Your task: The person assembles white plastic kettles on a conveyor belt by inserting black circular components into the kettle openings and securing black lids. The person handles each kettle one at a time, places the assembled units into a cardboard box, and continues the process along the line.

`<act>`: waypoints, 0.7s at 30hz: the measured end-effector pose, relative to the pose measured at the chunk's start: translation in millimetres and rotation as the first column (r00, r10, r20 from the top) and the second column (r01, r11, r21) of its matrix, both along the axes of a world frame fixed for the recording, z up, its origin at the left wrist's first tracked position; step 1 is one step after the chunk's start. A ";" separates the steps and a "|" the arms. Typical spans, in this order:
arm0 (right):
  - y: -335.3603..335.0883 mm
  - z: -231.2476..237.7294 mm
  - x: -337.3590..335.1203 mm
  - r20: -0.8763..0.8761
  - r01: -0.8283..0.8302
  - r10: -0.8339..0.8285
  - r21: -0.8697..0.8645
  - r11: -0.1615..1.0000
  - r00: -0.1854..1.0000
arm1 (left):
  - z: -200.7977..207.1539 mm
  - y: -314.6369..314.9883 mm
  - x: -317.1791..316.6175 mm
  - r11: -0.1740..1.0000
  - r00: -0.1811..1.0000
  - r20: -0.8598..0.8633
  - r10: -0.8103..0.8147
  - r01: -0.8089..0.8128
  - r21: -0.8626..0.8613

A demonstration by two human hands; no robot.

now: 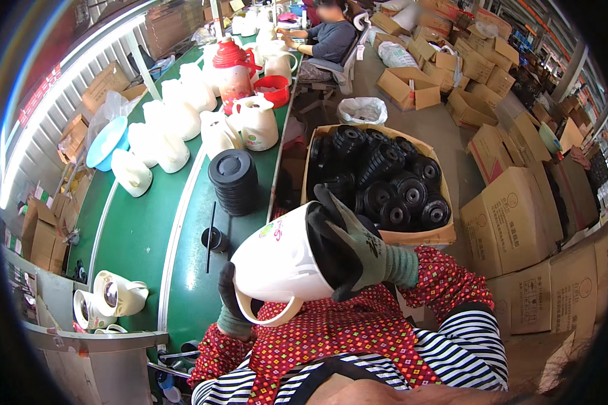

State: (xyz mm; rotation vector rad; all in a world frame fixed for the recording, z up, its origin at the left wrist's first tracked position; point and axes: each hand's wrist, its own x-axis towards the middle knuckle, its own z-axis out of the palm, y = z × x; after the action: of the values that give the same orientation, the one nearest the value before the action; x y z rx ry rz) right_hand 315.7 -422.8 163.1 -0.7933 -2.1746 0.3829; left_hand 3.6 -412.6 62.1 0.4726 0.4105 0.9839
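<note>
A white plastic jug body (280, 260) with a loop handle and a printed pattern lies tilted on its side in front of my chest. My left hand (231, 307), in a grey glove with dark fingers, grips it at its left end near the handle. Over its wide right end is my right hand (363, 253), gloved the same way, with fingers curled around the rim. Whether a black part sits inside that end is hidden by the glove. Beyond the jug, a stack of black round discs (234, 181) and a small black cup (215, 239) with a thin rod stand on the green conveyor belt (189, 270).
To the right stands a carton (422, 237) full of black ring-shaped bases. Several white jugs (172, 152), a red jug (234, 71) and a blue basin (108, 144) line the belt. A co-worker (331, 44) sits at the far end. Cardboard boxes (513, 219) crowd the right side.
</note>
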 end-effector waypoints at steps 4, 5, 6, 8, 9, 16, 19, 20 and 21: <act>7.6 -8.0 -5.7 -0.105 -0.018 0.020 0.015 1.000 0.994 | 5.8 0.5 8.5 0.999 0.992 0.126 0.002 -0.007 0.036; 8.5 -17.7 -7.0 -0.221 -0.001 0.002 0.001 1.000 0.975 | 19.0 0.6 14.6 0.993 0.995 0.027 0.099 -0.101 0.067; 9.6 -31.7 -9.4 -0.334 0.013 -0.017 -0.015 1.000 0.942 | 33.1 2.5 21.0 0.976 0.978 -0.069 0.198 -0.191 0.106; 4.7 -52.6 -24.5 -0.657 -0.062 -0.153 -0.292 0.954 0.738 | 35.2 8.5 22.6 0.947 0.935 -0.173 0.310 -0.287 0.147; -2.1 -49.5 -28.4 -0.718 -0.161 -0.345 -0.535 0.830 0.604 | 31.8 16.0 17.3 0.923 0.924 -0.194 0.329 -0.271 0.273; -4.9 -163.7 0.0 -0.675 -0.234 -0.383 -0.637 0.735 0.631 | 89.5 25.1 45.8 0.285 0.481 -0.428 0.765 0.342 0.895; 4.6 -153.2 18.2 -0.376 0.007 -0.287 -0.597 0.803 0.881 | 89.9 23.5 50.7 0.340 0.300 -0.546 0.782 0.529 0.778; 12.1 -124.0 9.6 -0.431 -0.073 -0.279 -0.639 0.766 0.858 | 80.9 22.8 48.1 0.347 0.267 -0.539 0.799 0.526 0.776; 18.1 -96.5 -1.4 -0.490 -0.151 -0.273 -0.663 0.733 0.827 | 70.5 22.4 46.6 0.416 0.247 -0.597 0.764 0.520 0.746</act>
State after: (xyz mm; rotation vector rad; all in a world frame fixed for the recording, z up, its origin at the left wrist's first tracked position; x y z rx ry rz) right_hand 314.3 -404.7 66.6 -0.9796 -1.4056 1.2693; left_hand 50.2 -390.1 132.6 2.3263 1.1020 0.9107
